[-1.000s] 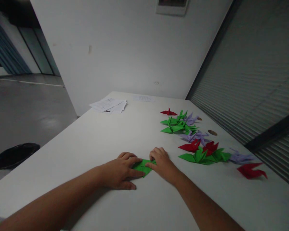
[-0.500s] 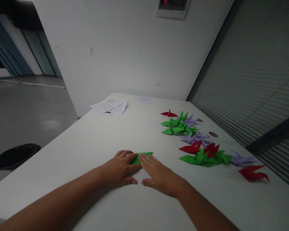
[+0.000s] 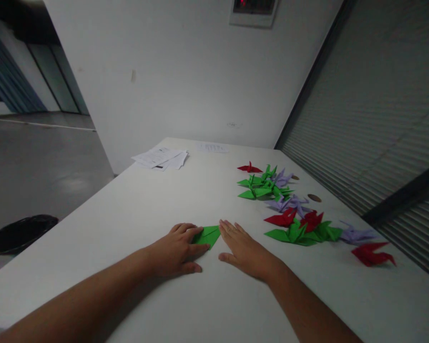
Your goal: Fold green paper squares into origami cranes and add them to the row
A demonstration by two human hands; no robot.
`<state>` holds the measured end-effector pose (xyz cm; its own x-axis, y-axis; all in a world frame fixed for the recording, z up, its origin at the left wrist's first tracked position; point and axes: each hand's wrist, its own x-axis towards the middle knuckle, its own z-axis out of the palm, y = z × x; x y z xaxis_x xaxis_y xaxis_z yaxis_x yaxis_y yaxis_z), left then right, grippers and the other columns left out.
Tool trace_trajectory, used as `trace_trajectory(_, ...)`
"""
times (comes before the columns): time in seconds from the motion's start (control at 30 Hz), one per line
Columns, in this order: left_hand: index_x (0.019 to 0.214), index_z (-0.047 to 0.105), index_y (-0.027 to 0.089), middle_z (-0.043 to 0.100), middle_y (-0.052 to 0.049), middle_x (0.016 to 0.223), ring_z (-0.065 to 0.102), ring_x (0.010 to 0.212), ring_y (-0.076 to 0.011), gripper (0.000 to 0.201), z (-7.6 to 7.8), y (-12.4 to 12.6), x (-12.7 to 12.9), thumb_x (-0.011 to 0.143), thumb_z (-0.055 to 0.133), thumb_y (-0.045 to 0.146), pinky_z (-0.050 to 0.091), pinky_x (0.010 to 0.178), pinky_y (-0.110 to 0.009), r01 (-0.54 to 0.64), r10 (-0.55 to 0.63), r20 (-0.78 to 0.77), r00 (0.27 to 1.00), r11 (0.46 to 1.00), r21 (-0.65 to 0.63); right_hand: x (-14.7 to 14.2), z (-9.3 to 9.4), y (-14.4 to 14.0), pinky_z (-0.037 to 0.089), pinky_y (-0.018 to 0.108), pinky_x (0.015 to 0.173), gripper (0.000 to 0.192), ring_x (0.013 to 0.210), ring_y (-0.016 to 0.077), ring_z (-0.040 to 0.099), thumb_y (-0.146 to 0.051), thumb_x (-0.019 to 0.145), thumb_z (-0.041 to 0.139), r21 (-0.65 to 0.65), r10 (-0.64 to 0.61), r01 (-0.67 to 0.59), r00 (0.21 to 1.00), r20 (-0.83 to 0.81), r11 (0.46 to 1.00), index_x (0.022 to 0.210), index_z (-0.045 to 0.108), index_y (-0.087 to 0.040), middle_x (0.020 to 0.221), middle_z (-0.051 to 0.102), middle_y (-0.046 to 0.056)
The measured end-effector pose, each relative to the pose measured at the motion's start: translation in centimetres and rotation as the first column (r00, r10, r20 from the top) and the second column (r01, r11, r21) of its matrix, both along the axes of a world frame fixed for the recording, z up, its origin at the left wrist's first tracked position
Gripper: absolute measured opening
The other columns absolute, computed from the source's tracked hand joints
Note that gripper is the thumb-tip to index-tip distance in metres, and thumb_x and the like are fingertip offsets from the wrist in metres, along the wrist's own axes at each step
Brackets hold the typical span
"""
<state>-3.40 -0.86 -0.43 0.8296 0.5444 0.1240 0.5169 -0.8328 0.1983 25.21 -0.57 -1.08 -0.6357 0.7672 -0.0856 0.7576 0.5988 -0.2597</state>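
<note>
A folded piece of green origami paper (image 3: 209, 234) lies flat on the white table (image 3: 157, 200). My left hand (image 3: 180, 248) rests over its left part, with the fingers spread and some of the paper hidden beneath them. Stretched out flat, the fingers of my right hand (image 3: 241, 250) touch the paper's right corner at their tips. A crease runs along the upper part of the green paper. Neither hand is closed around anything.
Folded paper cranes in green (image 3: 259, 191), red (image 3: 372, 254) and lilac (image 3: 355, 233) lie along the table's right side. Brown discs (image 3: 314, 197) sit by the blinds (image 3: 379, 119). Printed papers (image 3: 160, 157) lie at the far left; a black-lined bin (image 3: 21, 232) stands beside the table.
My right hand has slid to the right across the green paper, so more of it shows. My left hand has stayed on its left part. The view has shifted slightly.
</note>
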Motion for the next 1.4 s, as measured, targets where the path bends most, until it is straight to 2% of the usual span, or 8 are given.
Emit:
trace_trajectory(0.17,0.150,0.052,0.032,0.041,-0.018,0.157,0.041,0.139,-0.0440,0.062,-0.1,-0.1,-0.1,0.094,0.060,0.059,0.039,0.111,-0.062,0.009,-0.009,0.020,1.000,1.000,-0.015,-0.1,0.0,0.4,0.031,0.053,0.124,0.060,0.148,0.0339,0.041,-0.044,0.100,0.060,0.148,-0.005,0.011,0.999,-0.036,0.989,0.148,0.053,-0.009,0.157,0.046,0.022)
trace_trajectory(0.33,0.143,0.057,0.033,0.036,-0.014,0.158,0.042,0.136,-0.0426,0.055,-0.3,0.1,-0.5,0.093,0.061,0.057,0.038,0.111,-0.063,-0.058,0.058,0.006,0.998,0.997,0.047,-0.4,1.4,-0.1,0.050,0.044,0.104,0.025,0.116,0.0280,0.063,-0.031,0.097,0.066,0.214,0.072,-0.044,0.990,-0.123,0.976,0.116,0.073,-0.017,0.122,0.073,0.013)
trace_trajectory(0.53,0.138,0.059,0.028,0.053,-0.015,0.140,0.050,0.121,-0.0361,0.049,-0.9,0.8,-0.4,0.097,0.056,0.055,0.046,0.101,-0.056,-0.195,0.194,0.027,0.981,0.978,0.077,-0.8,2.5,-1.5,0.050,0.038,0.099,0.016,0.107,0.0234,0.064,-0.026,0.096,0.067,0.124,0.202,-0.179,0.957,-0.210,0.976,0.109,0.073,-0.019,0.113,0.074,0.009)
trace_trajectory(0.77,0.145,0.046,0.023,0.063,-0.013,0.133,0.054,0.119,-0.0323,0.058,-1.2,0.9,0.7,0.096,0.062,0.049,0.046,0.101,-0.049,-0.162,0.166,0.136,0.977,0.986,-0.040,-2.4,2.1,-2.4,0.048,0.036,0.102,0.018,0.107,0.0234,0.063,-0.025,0.095,0.068,0.055,0.352,-0.352,0.886,-0.302,0.934,0.111,0.070,-0.019,0.110,0.073,0.008)
trace_trajectory(0.9,0.131,0.057,0.025,0.066,-0.010,0.128,0.057,0.117,-0.0299,0.044,-1.0,1.0,1.0,0.091,0.069,0.039,0.046,0.101,-0.045,-0.092,0.102,0.155,0.983,0.993,-0.074,-2.7,1.5,-2.0,0.047,0.040,0.103,0.021,0.109,0.0248,0.060,-0.024,0.096,0.064,0.111,0.260,-0.236,0.892,-0.370,0.966,0.116,0.066,-0.019,0.112,0.071,0.009)
trace_trajectory(1.03,0.120,0.060,0.023,0.068,-0.009,0.122,0.060,0.115,-0.0286,0.038,-0.8,1.1,0.9,0.085,0.075,0.030,0.046,0.102,-0.044,-0.073,0.089,0.167,0.982,0.993,-0.097,-2.5,0.6,-1.7,0.037,0.050,0.114,0.056,0.132,0.0316,0.049,-0.030,0.090,0.073,0.139,0.094,-0.044,0.919,-0.382,0.989,0.140,0.051,-0.017,0.140,0.059,0.016)
trace_trajectory(1.17,0.115,0.060,0.021,0.069,-0.011,0.117,0.062,0.113,-0.0291,0.038,-0.6,1.2,0.7,0.081,0.078,0.028,0.049,0.099,-0.043,-0.086,0.107,0.188,0.976,0.990,-0.115,-2.2,0.3,-1.6,0.034,0.053,0.114,0.071,0.135,0.0330,0.046,-0.039,0.088,0.076,0.087,0.052,-0.026,0.947,-0.316,0.996,0.148,0.045,-0.017,0.143,0.057,0.017)
trace_trajectory(1.4,0.111,0.064,0.021,0.069,-0.013,0.129,0.062,0.118,-0.0323,0.041,-0.1,1.1,0.2,0.082,0.078,0.046,0.049,0.103,-0.048,-0.022,0.046,0.177,0.983,0.991,-0.134,-1.1,1.7,-1.0,0.035,0.046,0.104,0.028,0.114,0.0262,0.060,-0.038,0.093,0.073,0.073,0.096,-0.079,0.958,-0.269,0.994,0.115,0.072,-0.022,0.115,0.071,0.008)
